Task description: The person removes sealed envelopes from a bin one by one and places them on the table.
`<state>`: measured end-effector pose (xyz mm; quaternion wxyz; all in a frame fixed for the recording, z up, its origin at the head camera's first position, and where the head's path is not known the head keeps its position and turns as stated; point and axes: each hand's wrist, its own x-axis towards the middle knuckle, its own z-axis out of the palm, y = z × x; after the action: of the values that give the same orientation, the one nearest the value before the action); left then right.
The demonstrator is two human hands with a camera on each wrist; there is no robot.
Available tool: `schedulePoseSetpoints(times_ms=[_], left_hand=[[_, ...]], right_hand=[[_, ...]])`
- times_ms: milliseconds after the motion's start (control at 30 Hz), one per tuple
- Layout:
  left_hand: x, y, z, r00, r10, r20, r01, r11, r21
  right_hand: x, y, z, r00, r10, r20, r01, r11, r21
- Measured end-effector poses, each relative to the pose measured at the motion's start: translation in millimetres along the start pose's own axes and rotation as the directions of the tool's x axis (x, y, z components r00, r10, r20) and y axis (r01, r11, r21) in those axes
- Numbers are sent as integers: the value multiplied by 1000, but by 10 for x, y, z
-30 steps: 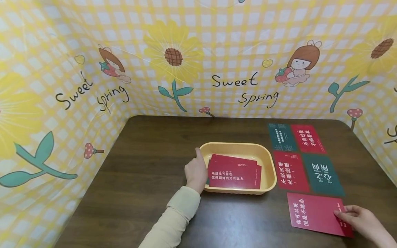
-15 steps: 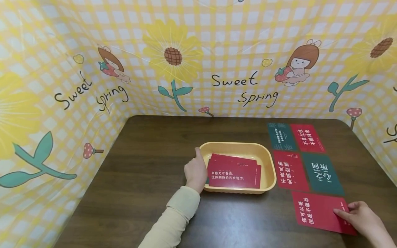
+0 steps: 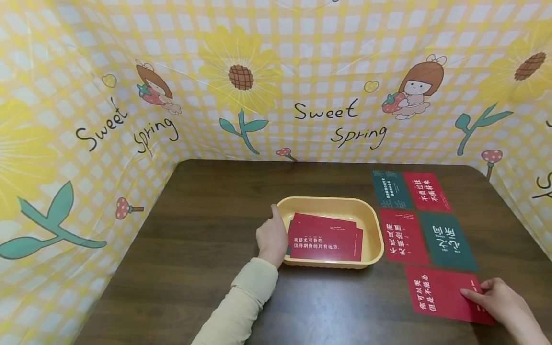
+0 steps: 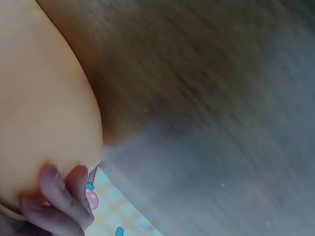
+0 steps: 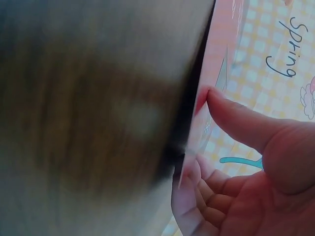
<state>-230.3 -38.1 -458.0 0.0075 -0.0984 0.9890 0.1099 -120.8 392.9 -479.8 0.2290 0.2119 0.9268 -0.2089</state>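
The fingers [image 5: 187, 201] of the right hand [image 3: 502, 302] pinch a red card [image 3: 440, 297] by its right end, thumb on the printed face and the others curled beneath. Seen almost edge-on from the right wrist, the held end sits raised, with a dark shadow under it. Just beyond the card's far edge lie two rows of two flat cards: a lower red card [image 3: 404, 235] and a lower teal card [image 3: 448, 242] nearest, an upper teal card [image 3: 392, 190] and an upper red card [image 3: 428, 192] behind; whether the near edges touch or overlap is hard to tell. The step appears to be laying the red card down in line with these. Done well, its far edge would be squared to the row and set down first, the underlying fingers slid out sideways, and the thumb lifted last so nothing drags or bends. To the left, the left hand [image 3: 272, 239] grips the left end of a yellow tray [image 3: 336, 264], steadying it; overlapping cards [image 3: 325, 239], mostly red, lie inside. All rests on a dark wooden bench [image 3: 207, 206], backed by yellow checked cloth [image 3: 267, 139].
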Motion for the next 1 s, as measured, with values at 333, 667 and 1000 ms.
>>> schedulePoseSetpoints(times_ms=[333, 667, 1000], left_hand=[[9, -1, 12, 1000, 6, -6, -6, 1000, 7], [18, -4, 18, 1000, -13, 12, 13, 1000, 4], [19, -2, 20, 1000, -2, 6, 2, 1000, 12]], right_hand=[[-14, -66, 45, 994, 96, -48, -97, 995, -27], [-97, -200, -26, 997, 40, -70, -47, 993, -112], [-167, -920, -126, 929, -279, -243, 274, 960, -56]])
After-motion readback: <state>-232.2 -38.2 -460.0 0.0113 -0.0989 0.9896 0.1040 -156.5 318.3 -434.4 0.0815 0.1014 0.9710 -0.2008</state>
